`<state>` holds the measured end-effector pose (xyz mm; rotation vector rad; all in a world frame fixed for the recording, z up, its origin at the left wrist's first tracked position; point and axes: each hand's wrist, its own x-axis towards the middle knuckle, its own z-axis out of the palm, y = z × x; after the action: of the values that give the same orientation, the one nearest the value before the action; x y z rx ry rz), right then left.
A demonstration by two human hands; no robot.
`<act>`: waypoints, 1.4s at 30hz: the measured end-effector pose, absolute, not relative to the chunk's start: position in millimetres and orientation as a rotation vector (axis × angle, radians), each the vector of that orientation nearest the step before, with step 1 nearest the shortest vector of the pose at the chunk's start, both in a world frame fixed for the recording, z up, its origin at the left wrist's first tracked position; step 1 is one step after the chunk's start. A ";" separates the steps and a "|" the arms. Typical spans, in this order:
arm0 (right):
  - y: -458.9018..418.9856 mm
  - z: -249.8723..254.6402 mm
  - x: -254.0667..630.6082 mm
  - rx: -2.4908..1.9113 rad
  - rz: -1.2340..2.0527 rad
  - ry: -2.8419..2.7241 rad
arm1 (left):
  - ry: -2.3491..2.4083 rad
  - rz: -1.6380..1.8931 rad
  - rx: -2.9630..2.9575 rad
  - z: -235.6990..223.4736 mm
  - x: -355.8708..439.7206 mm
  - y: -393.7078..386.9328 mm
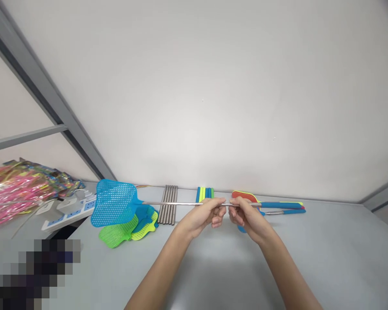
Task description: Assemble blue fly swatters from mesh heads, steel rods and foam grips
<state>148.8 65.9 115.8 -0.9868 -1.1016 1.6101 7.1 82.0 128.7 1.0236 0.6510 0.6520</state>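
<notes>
I can see the left hand (207,215) and right hand (249,220) both pinched tight on a blue swatter (185,203) over the surface (336,245), mesh head (114,203) at their nine o'clock, red swatter (245,196) around two.

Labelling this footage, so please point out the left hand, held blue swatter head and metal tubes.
Left hand (203,217): head view, mid-hand, between wrist and fingers.
Held blue swatter head (115,203): head view, middle of its mesh.
Metal tubes (167,213): head view, side of one mid-row.
</notes>
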 end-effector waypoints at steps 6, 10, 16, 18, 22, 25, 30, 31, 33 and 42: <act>63.3 112.2 153.7 -0.995 1.653 -1.074 | 0.653 0.583 1.078 126.2 10.1 80.9; 60.0 113.5 157.4 -0.988 1.638 -1.104 | 0.663 0.585 1.132 125.0 12.0 79.2; 61.3 105.9 157.1 -0.971 1.667 -1.097 | 0.663 0.633 1.125 112.4 13.4 77.2; 61.8 96.2 156.9 -0.967 1.678 -1.105 | 0.675 0.634 1.101 102.5 13.3 75.9; 56.4 66.9 157.3 -0.963 1.700 -1.055 | 0.709 0.623 1.065 75.4 12.2 70.6; 49.3 43.3 156.4 -0.977 1.708 -1.026 | 0.728 0.604 1.054 54.6 11.0 66.2; 49.1 13.7 153.3 -0.962 1.687 -0.997 | 0.729 0.582 1.026 30.5 11.9 66.4; 50.6 10.2 153.4 -0.953 1.687 -0.994 | 0.727 0.586 1.018 27.2 12.8 67.3; 53.3 5.6 154.4 -0.932 1.689 -0.991 | 0.717 0.604 1.004 21.4 15.3 68.8; 51.7 3.8 158.9 -0.885 1.674 -1.005 | 0.676 0.699 0.969 8.7 22.0 67.7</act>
<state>158.9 51.7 3.8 -0.8850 -1.0049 1.6735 22.0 67.7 8.7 0.9687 0.6758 0.6988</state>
